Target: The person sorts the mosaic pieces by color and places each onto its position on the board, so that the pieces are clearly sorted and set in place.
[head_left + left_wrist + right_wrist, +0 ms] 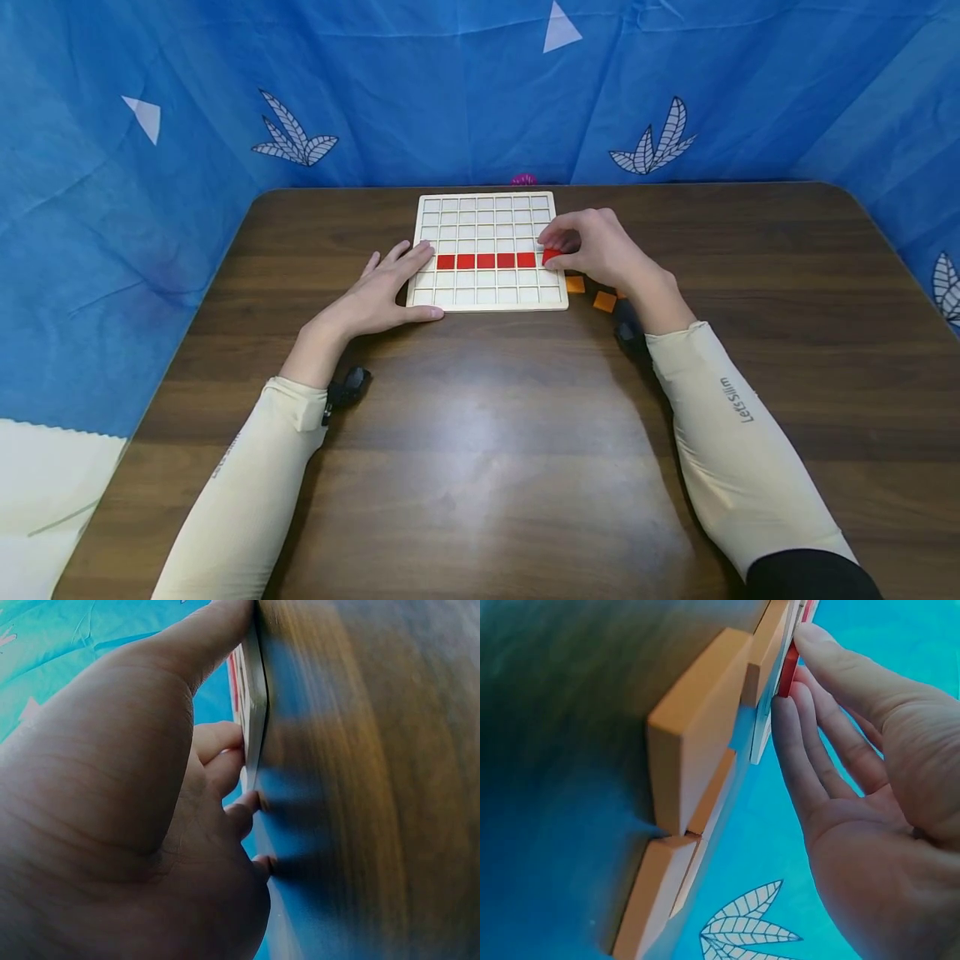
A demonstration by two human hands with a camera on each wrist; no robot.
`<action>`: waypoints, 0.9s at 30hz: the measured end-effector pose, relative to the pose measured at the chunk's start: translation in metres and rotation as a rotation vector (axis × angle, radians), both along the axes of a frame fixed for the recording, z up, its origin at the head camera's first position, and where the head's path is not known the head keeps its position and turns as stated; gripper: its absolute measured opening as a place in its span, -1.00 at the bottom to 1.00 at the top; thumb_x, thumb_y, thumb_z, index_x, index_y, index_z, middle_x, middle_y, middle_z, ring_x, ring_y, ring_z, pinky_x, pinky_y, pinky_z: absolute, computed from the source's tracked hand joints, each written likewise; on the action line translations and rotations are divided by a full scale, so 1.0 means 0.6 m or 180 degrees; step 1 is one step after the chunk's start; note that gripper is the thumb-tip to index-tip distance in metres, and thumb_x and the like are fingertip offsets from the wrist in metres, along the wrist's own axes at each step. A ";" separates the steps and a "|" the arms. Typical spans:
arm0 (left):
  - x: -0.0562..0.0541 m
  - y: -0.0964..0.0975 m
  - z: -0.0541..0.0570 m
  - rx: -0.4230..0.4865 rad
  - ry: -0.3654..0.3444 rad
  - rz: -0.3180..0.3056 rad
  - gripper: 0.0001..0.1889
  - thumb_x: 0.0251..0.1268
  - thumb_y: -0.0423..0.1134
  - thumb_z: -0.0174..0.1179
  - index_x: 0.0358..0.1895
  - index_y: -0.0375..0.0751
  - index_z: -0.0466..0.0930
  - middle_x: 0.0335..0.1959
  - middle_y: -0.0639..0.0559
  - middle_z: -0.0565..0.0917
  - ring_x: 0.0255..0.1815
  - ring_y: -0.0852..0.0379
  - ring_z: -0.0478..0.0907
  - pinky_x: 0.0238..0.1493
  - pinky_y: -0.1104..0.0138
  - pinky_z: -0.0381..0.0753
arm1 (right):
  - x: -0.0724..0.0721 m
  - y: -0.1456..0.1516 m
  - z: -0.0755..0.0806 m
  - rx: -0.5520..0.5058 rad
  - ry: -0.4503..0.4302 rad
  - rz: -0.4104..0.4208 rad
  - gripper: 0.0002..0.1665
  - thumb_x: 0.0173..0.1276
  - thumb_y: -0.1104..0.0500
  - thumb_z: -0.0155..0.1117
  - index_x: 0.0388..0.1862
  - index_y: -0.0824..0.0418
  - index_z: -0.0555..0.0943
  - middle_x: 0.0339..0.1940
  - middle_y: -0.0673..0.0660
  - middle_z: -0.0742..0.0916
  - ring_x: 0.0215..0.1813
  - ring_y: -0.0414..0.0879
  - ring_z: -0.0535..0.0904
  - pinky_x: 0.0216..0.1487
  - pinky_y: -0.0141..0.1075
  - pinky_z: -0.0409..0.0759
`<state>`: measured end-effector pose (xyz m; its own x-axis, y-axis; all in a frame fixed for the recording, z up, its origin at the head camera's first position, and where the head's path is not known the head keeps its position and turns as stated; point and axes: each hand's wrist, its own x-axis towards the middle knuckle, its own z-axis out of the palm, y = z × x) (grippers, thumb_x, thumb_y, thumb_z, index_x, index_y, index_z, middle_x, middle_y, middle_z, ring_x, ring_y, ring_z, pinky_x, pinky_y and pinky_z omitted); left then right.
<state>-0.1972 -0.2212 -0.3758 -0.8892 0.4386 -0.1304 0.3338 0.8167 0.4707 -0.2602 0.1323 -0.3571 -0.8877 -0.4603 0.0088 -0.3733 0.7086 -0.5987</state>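
Observation:
A white grid board (486, 297) lies near the far side of the table, with a row of several red square tiles (486, 261) in its cells. My right hand (603, 246) pinches another red tile (551, 254) between thumb and fingers at the right end of that row. In the right wrist view this tile is tilted, its edge close to the board. With fingers spread, my left hand (371, 296) rests at the board's left side; its thumb touches the near left corner and a fingertip lies on the frame.
Several orange tiles (604, 302) lie on the brown wooden table (465, 450) right of the board, beneath my right wrist; in the right wrist view one orange tile (697, 735) stands out closest. A blue patterned cloth (465, 92) hangs behind the table.

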 end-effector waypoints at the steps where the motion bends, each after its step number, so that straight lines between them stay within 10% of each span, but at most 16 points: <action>1: 0.000 0.000 0.001 -0.0001 -0.0001 -0.0004 0.08 0.34 0.23 0.39 0.74 -0.07 -0.02 0.78 0.02 -0.02 0.80 -0.11 -0.28 0.70 -0.21 -0.39 | 0.001 -0.002 0.000 0.0007 0.0001 0.0011 -0.61 0.30 0.25 0.59 0.11 0.19 0.76 -0.02 0.18 0.78 0.03 0.06 0.63 0.25 -0.04 0.67; 27: -0.003 -0.002 0.001 -0.0019 0.0003 -0.0005 0.09 0.33 0.25 0.39 0.75 -0.06 -0.03 0.78 0.03 -0.02 0.80 -0.10 -0.28 0.71 -0.19 -0.39 | 0.011 0.000 0.007 0.0018 0.0118 -0.0016 -0.67 0.39 0.22 0.51 0.11 0.20 0.77 -0.02 0.16 0.81 0.05 0.06 0.67 0.27 -0.02 0.64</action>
<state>-0.1993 -0.2225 -0.3755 -0.8886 0.4393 -0.1321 0.3357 0.8190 0.4654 -0.2534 0.1323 -0.3526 -0.8891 -0.4561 0.0392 -0.3918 0.7138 -0.5805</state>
